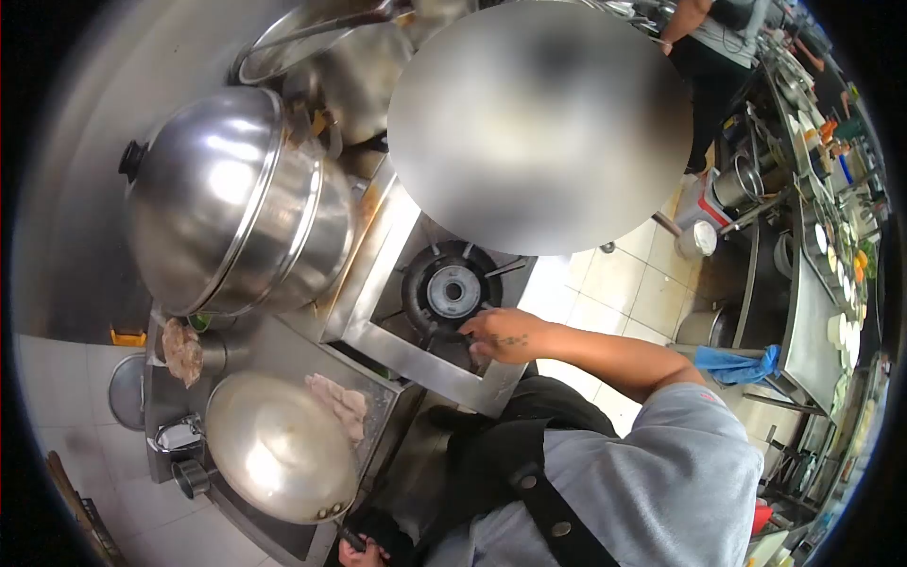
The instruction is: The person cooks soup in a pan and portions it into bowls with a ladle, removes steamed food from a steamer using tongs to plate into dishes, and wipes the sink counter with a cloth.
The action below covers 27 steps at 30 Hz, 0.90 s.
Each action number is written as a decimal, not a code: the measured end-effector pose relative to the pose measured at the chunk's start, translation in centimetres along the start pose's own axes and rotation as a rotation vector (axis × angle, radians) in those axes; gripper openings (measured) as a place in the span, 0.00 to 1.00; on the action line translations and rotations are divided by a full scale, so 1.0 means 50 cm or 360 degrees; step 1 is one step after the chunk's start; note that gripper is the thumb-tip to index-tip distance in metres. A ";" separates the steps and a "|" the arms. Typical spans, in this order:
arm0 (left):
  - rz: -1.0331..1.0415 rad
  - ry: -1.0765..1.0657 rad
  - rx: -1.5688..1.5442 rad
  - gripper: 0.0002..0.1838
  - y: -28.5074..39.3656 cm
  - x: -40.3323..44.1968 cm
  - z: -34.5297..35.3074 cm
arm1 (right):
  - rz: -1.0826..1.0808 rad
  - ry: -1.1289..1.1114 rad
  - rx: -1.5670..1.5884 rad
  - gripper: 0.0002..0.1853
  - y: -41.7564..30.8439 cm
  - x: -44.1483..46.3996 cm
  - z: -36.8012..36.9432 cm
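At the bottom edge, my left hand (364,554) is closed round the black handle of a wok (283,449), whose pale rounded metal surface faces up over the steel counter. My right hand (505,335) reaches over the stove (453,378), its fingers curled at the lower right edge of the round black burner (453,289). What those fingers pinch, if anything, is too small to tell. No flame shows on the burner. A pinkish cloth (338,406) lies beside the wok.
A large domed steel pot (213,203) stands left of the burner, with more steel pots behind. A blurred oval hides the upper middle. Another person (713,57) stands at the upper right, near a long shelf with containers. A blue cloth (737,364) hangs there.
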<state>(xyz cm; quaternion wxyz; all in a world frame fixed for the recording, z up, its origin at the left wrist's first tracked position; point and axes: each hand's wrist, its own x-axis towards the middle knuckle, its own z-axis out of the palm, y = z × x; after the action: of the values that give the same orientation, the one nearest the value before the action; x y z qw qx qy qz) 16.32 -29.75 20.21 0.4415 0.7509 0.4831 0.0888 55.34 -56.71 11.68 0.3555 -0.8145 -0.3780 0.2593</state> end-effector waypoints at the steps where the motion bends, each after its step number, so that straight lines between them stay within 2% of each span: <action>1: 0.0042 -0.0166 0.0050 0.06 0.008 0.009 0.025 | -0.0002 0.0006 -0.0010 0.20 0.017 -0.033 -0.016; 3: 0.0041 -0.0409 0.0219 0.06 -0.014 0.059 0.089 | 0.0282 0.0025 0.0038 0.20 0.043 -0.093 -0.048; 7: 0.0125 -0.0729 0.0181 0.06 0.009 0.123 0.251 | 0.0507 0.0215 -0.0104 0.19 0.130 -0.207 -0.045; 8: 0.0132 -0.0828 0.0099 0.05 0.001 0.140 0.285 | 0.0673 0.0210 -0.0078 0.18 0.132 -0.238 -0.052; 11: 0.0155 -0.1037 0.0027 0.05 -0.012 0.172 0.371 | 0.1039 0.0387 0.0133 0.20 0.247 -0.358 -0.004; 13: 0.0244 -0.1150 0.0034 0.04 -0.025 0.189 0.419 | 0.1355 0.0547 -0.0072 0.19 0.355 -0.490 0.077; 15: 0.0250 -0.1226 0.0142 0.04 -0.030 0.193 0.455 | 0.1631 0.0392 -0.0349 0.17 0.467 -0.662 0.182; 17: 0.0259 -0.1188 0.0073 0.05 -0.041 0.201 0.487 | 0.1773 -0.0226 -0.0598 0.16 0.560 -0.825 0.286; 19: 0.0286 -0.1268 0.0017 0.05 -0.041 0.207 0.511 | 0.2690 0.0292 0.0431 0.16 0.421 -0.889 0.271; 20: 0.0264 -0.1276 -0.0052 0.06 -0.026 0.203 0.519 | 0.2730 0.0343 0.0480 0.16 0.422 -0.923 0.295; 21: 0.0403 -0.1277 0.0070 0.06 -0.009 0.199 0.522 | 0.2634 0.0266 0.0504 0.14 0.434 -0.957 0.331; 23: 0.0216 -0.1266 0.0125 0.04 -0.009 0.219 0.534 | 0.2556 0.0233 0.0576 0.15 0.423 -0.989 0.352; 25: 0.0340 -0.1259 0.0258 0.05 -0.030 0.254 0.550 | 0.2472 0.0334 0.0393 0.15 0.394 -0.982 0.309; 26: 0.0216 -0.1205 0.0409 0.10 0.088 0.145 0.516 | 0.2489 0.0371 0.0427 0.15 0.422 -1.007 0.318; 27: 0.0486 -0.1168 0.0681 0.19 0.130 0.102 0.506 | 0.2436 0.0680 0.0484 0.17 0.471 -1.030 0.332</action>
<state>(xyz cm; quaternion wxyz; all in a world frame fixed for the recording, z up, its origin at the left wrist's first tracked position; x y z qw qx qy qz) 37.35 -41.18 8.56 0.4002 0.8697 0.1856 -0.2212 24.17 -102.43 -8.86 0.2510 -0.8222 0.3998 0.3181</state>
